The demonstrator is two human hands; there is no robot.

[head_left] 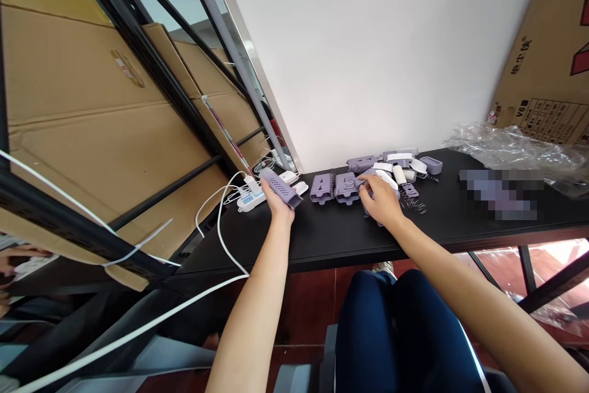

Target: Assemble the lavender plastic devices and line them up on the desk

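In the head view, the left hand (280,204), stretched from the bottom edge to just left of centre, has its fingers clamped around a purple case (281,188) dotted with holes. The right hand (381,198), right of centre, bends palm down over a pile of purple and white parts (399,175) on the black table (331,230); whether its fingers grip anything I cannot tell. Two purple shells (323,188) lie between the hands, contents unclear, and a cardboard box (538,68) fills the upper right

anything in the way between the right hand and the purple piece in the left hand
Yes: two purple casings lie side by side on the black table between the right hand and the purple piece in the left hand.
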